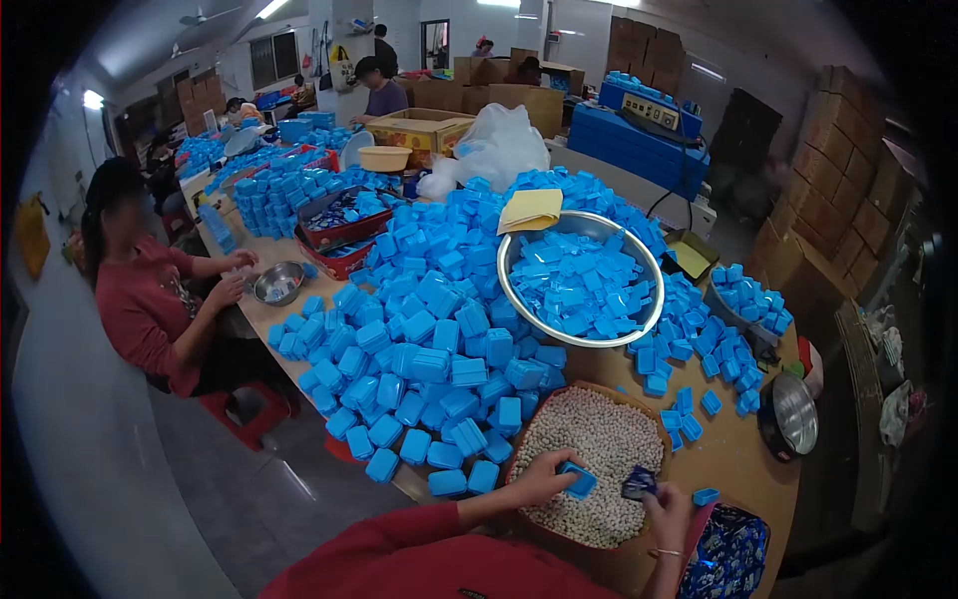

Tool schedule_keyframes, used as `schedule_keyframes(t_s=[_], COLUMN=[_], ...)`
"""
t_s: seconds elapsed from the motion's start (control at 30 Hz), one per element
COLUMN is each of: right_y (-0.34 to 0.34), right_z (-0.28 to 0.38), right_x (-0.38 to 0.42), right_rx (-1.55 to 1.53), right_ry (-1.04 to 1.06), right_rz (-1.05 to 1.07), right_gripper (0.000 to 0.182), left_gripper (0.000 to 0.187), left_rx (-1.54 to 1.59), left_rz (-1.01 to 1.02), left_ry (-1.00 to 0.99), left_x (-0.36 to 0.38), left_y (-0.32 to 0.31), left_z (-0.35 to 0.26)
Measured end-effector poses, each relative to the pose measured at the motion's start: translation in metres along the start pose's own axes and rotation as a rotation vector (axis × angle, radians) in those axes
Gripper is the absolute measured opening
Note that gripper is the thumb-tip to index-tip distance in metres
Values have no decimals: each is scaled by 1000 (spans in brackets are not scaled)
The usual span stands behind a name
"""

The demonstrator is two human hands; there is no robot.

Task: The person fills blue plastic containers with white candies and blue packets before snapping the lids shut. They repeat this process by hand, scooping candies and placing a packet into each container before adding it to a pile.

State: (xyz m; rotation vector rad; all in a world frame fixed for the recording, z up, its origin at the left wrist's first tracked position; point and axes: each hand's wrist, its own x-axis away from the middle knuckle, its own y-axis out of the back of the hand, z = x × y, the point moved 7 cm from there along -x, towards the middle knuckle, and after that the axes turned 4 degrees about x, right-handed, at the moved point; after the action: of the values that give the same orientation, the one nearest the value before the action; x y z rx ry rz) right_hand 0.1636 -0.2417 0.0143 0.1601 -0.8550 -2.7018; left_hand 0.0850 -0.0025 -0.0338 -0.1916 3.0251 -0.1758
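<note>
Long worktable [743, 454]: heaped with closed blue cases [429, 339], kept within reach. Steel basin [582, 280]: open case halves gathered. Tray of white beads [599, 449]: set nearest. Left hand [544, 477]: blue case half [579, 480] pinched over the beads. Right hand [667, 509]: dark packet [639, 483] pinched at fingertips.

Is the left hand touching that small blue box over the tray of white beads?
Touching: the head view shows the left hand gripping the small blue box.

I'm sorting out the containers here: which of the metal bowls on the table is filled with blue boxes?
The big metal bowl at the table's middle, heaped with blue boxes. The small metal bowl by the co-worker in red holds none.
</note>
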Motion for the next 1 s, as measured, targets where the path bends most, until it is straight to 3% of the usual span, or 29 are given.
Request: schedule_keyframes(t_s=[0.13,0.17,0.2,0.23,0.27,0.4,0.57,0.63,0.73,0.87,1.0], right_y=[-38,-39,-39,-38,-32,-11,-24,-29,-44,-46,-55], right_z=[6,14,2,-10,1,9,-6,3,21,53,38], right_x=[-12,-13,-14,-15,-9,0,3,6,7,11,1], right_rx=[376,392,417,431,489,69,-440,-583,-503,-64,-266], right_ry=[72,227,172,217,193,182,-30,-71,8,227,26], right_rz=[-71,-140,-100,-122,-115,-196,41,152,170,105,218], right_gripper=[20,20,17,11,7,5,12,12,12,11,11], left_gripper=[20,21,23,23,24,27,37,41,40,40,40], left_rx=[83,72,62,97,100,340,642,609,561,542,458], left_rz=[21,5,5,-3,42,90,263,289,300,226,236], left_ry=[101,177,268,232,360,475,521,522,522,428,379], left_x=[0,1,1,0,3,7,5,7,9,8,7], left_y=[5,6,7,8,5,-13,-26,-25,-28,-26,-26], left_z=[6,7,13,26,19,-6,0,2,2,0,-4])
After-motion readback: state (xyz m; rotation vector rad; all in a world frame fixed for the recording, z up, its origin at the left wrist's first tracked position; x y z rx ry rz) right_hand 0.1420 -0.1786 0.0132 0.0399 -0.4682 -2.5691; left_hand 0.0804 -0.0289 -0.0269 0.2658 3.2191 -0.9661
